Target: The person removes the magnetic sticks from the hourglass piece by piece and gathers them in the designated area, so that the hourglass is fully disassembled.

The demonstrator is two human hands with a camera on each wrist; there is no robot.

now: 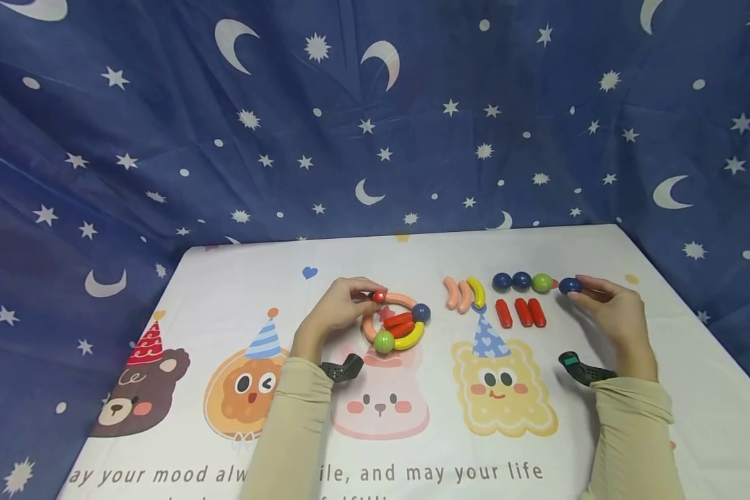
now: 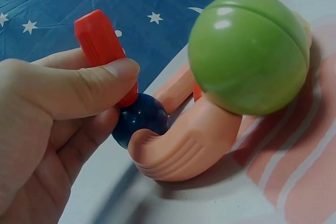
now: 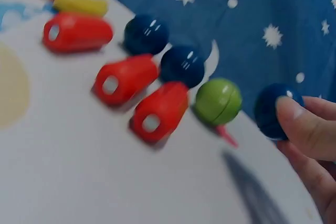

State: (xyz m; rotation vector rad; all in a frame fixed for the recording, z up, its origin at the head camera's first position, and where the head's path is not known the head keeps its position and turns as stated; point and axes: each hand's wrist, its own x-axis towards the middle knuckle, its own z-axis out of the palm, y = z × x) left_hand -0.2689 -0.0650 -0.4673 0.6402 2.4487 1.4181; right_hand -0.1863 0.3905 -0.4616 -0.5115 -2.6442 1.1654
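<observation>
My left hand (image 1: 346,305) pinches a short red rod (image 2: 100,38) between thumb and fingers. The rod's lower end meets a dark blue ball (image 2: 139,121) in a ring of curved pieces. That ring also has a green ball (image 1: 384,341), a second blue ball (image 1: 421,313), a yellow curved piece (image 1: 410,338) and peach curved pieces (image 2: 184,153). Red rods (image 1: 398,323) lie inside it. Over at the right, my right hand (image 1: 619,312) holds another blue ball (image 3: 273,111) with thumb and fingertips, beside a loose green ball (image 3: 218,102).
Two blue balls (image 1: 512,281) line up left of the loose green ball. Three red rods (image 1: 521,312) lie in front of them. Two peach curved pieces (image 1: 457,294) and a yellow one (image 1: 476,292) sit further left. A starry blue curtain (image 1: 375,139) hangs behind the printed white tablecloth (image 1: 444,417).
</observation>
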